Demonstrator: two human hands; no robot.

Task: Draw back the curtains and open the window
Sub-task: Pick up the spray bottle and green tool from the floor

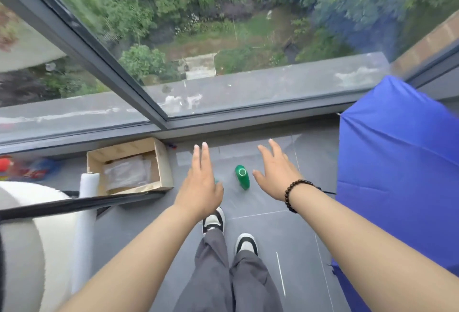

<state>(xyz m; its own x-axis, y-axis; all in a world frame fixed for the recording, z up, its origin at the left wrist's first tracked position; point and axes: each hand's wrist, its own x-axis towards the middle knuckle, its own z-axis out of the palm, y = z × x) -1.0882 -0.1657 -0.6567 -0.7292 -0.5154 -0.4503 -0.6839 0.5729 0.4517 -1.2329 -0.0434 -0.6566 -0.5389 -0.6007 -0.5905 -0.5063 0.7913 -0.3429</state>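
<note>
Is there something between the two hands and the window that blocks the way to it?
Nothing visible blocks it. The left hand and right hand reach, fingers straight, toward the grey-framed glass window. The green plastic bottle and the open cardboard box lie low on the grey tiled floor. No window handle is visible.

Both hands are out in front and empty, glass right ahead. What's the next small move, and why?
Probably raise your view and hands toward the window frame to find a handle. Both the left hand and the right hand hover open over the floor, holding nothing, and no handle shows in this downward view. The blue curtain already sits bunched at the right, clear of the glass.
</note>
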